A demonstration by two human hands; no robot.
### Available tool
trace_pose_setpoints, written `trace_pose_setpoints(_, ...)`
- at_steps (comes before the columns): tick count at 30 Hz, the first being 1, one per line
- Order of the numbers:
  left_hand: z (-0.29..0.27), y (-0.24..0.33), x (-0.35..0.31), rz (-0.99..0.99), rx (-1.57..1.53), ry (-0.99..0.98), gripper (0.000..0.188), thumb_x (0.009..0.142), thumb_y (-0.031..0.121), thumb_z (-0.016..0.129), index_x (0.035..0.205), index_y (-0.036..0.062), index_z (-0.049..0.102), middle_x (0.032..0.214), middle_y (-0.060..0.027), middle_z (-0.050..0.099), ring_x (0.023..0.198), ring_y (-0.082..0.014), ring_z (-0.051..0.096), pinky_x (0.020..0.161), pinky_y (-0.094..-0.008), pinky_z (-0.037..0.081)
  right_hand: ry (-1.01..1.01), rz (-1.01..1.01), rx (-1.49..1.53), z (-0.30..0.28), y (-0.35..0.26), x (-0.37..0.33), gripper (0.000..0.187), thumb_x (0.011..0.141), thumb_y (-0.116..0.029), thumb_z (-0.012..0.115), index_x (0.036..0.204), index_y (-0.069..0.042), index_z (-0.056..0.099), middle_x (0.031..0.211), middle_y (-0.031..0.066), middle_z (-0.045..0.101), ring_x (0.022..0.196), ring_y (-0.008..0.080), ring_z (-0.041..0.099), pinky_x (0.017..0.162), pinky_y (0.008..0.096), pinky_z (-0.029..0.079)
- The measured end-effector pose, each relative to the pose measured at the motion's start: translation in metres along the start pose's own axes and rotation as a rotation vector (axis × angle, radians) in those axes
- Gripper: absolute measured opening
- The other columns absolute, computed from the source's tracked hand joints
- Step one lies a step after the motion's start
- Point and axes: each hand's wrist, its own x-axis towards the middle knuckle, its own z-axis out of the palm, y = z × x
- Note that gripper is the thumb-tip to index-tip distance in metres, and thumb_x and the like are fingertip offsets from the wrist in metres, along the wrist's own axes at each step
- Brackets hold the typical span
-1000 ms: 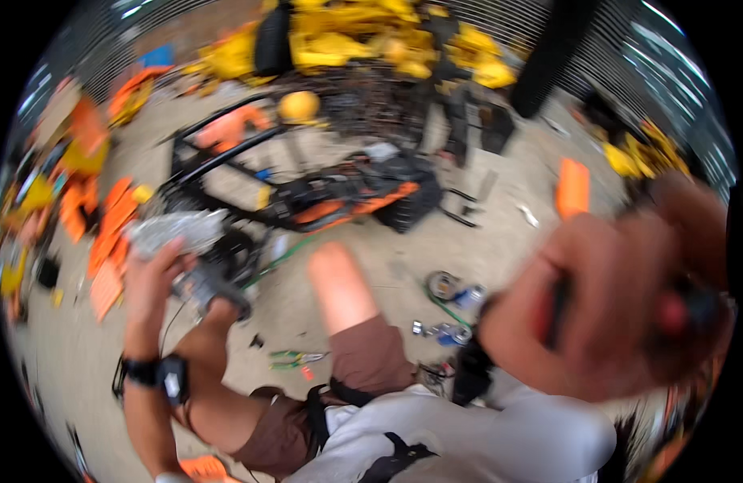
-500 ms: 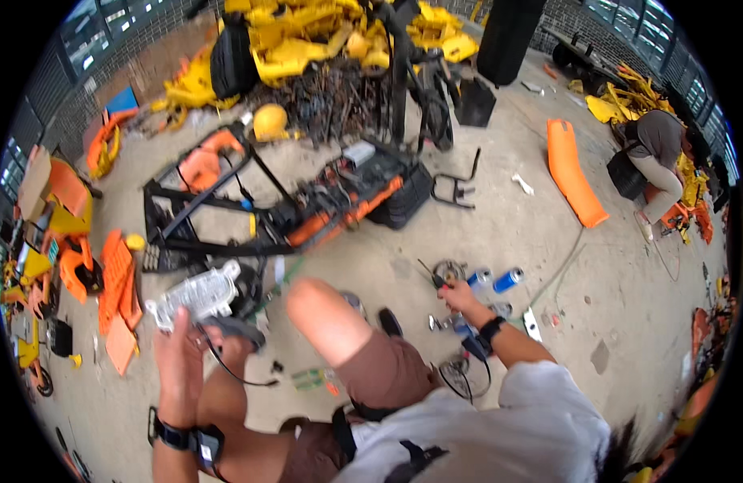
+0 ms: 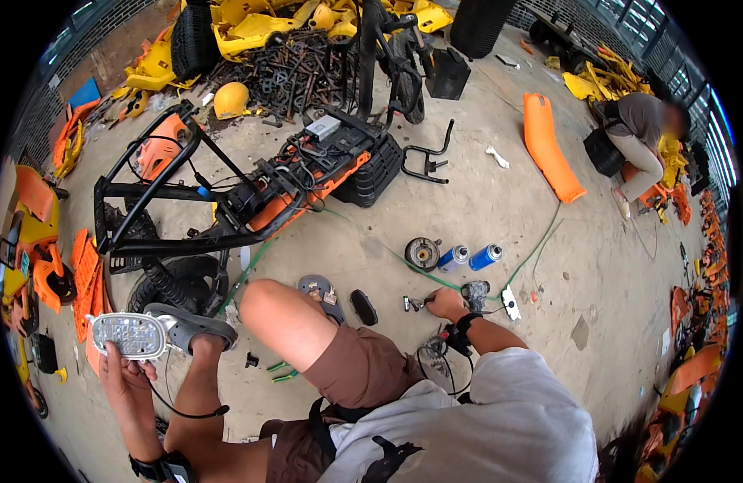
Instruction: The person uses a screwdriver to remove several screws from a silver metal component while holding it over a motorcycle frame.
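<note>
My left hand (image 3: 128, 398) is closed on a clear-lensed lamp (image 3: 130, 335) with a white rim, held up at the left beside my foot. From the lamp a black cable (image 3: 186, 412) with a plug end hangs down. My right hand (image 3: 446, 305) is down at the floor, fingers together around a small dark thing that I cannot make out. Small metal parts (image 3: 409, 303) lie just left of its fingertips. Close by on its right is a grey power tool (image 3: 475, 295). Two blue spray cans (image 3: 469, 258) and a round metal hub part (image 3: 423, 253) stand beyond it.
A stripped black scooter frame (image 3: 251, 189) lies ahead of me, with a wheel (image 3: 182, 286) near my left foot. Green-handled pliers (image 3: 283, 372) rest by my knee. An orange panel (image 3: 548, 149) lies at right. Another person (image 3: 641, 137) crouches at far right. A white power strip (image 3: 510, 303) sits nearby.
The lamp has come lower and further left in my left hand, its lens turned up. My right hand has dropped toward the floor; the screwdriver-like tool it held no longer shows clearly.
</note>
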Motion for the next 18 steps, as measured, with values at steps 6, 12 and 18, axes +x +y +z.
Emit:
trace_pose_setpoints(6, -0.023, -0.01, 0.009, -0.033, 0.033, 0.105, 0.03, 0.1, 0.037, 0.054, 0.116, 0.0112, 0.057, 0.096, 0.0026, 0.067, 0.07, -0.0049, 0.057, 0.058, -0.0194, 0.041, 0.093, 0.006, -0.006, 0.036, -0.006, 0.01, 0.04, 0.075, -0.031, 0.066, 0.097, 0.002, 0.07, 0.099, 0.0262, 0.069, 0.094, 0.0399, 0.067, 0.083, 0.0463, 0.055)
trace_pose_setpoints(12, -0.044, -0.008, 0.012, -0.155, 0.044, 0.072, 0.034, 0.098, 0.044, 0.057, 0.116, 0.0146, 0.058, 0.096, 0.0086, 0.065, 0.071, -0.0006, 0.055, 0.058, -0.0161, 0.04, 0.005, 0.017, -0.017, 0.013, 0.006, 0.006, 0.04, 0.074, -0.034, 0.067, 0.098, -0.001, 0.071, 0.1, 0.0231, 0.07, 0.096, 0.0383, 0.067, 0.083, 0.0458, 0.055)
trace_pose_setpoints(18, -0.03, -0.012, 0.012, -0.164, 0.12, 0.258, 0.037, 0.096, 0.049, 0.056, 0.112, 0.0163, 0.058, 0.089, 0.0102, 0.062, 0.062, -0.0002, 0.05, 0.054, -0.0153, 0.038, 0.013, -0.07, 0.026, 0.006, -0.011, -0.016, 0.033, 0.075, -0.038, 0.063, 0.095, -0.016, 0.077, 0.096, 0.014, 0.072, 0.091, 0.0354, 0.067, 0.082, 0.0441, 0.055)
